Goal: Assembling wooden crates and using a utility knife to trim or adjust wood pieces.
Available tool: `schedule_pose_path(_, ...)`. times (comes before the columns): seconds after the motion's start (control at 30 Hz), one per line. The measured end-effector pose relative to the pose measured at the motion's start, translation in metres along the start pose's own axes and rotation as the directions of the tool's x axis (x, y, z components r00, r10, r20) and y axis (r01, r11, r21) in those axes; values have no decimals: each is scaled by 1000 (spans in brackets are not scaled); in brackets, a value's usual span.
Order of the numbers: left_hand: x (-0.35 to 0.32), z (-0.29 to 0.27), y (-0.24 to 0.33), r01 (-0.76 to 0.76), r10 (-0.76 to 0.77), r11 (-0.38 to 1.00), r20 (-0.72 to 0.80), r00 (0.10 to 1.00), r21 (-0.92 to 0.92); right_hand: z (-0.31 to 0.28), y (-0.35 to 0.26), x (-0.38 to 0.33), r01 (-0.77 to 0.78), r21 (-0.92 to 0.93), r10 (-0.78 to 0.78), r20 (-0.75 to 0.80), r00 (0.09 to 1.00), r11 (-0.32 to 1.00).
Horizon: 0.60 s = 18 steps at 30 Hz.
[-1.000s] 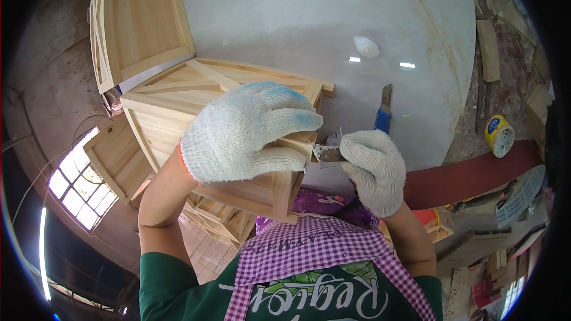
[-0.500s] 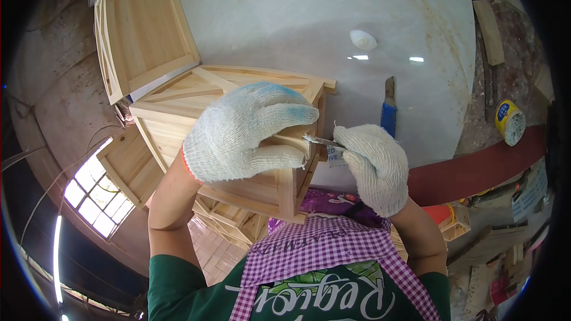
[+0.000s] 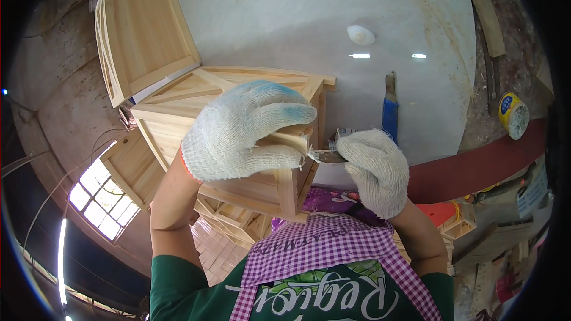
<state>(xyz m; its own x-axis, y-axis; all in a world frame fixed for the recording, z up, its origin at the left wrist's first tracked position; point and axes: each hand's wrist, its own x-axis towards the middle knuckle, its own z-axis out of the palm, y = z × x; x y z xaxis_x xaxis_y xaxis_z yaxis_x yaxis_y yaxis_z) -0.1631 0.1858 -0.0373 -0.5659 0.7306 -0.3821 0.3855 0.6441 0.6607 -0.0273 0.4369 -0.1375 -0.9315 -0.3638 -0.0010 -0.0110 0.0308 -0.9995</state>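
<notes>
My left hand (image 3: 250, 131), in a white knit glove with blue stains, lies over a pale wooden box (image 3: 285, 193). Its thumb and fingers grip the box on both sides of a corner. In my gloved right hand (image 3: 376, 169) is pinched a small metal putty knife (image 3: 329, 157); the glove hides its handle. White paste clings to the blade's tip, which is close to the box corner between my left thumb and fingers. Whether the tip touches the wood I cannot tell. A blue-handled utility knife (image 3: 389, 116) lies on the table beyond my right hand.
A white lump (image 3: 361, 35) sits on the grey tabletop (image 3: 285, 18). More wooden boxes (image 3: 148, 27) stand at the far left. To the right are a dark red strip (image 3: 476, 157) and a yellow can (image 3: 513, 115). A small printed packet (image 3: 348, 134) lies behind my right hand.
The putty knife has turned so that more of its flat blade shows, and its tip has dropped slightly toward me. My left hand stays nearly still on the box.
</notes>
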Motion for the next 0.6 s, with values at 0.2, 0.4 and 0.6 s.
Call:
schedule_pose_path(0.2,-4,2,3,-51,54,997,-32,998,63,12,2,-3,-34,-16,31,-149,988,999)
schedule_pose_path(0.4,-2,8,11,-41,68,970,-105,992,241,23,-6,11,-5,-58,-12,-293,956,998)
schedule_pose_path(0.6,-7,11,12,-36,84,955,-152,985,293,13,-14,21,88,-293,-163,-245,956,952)
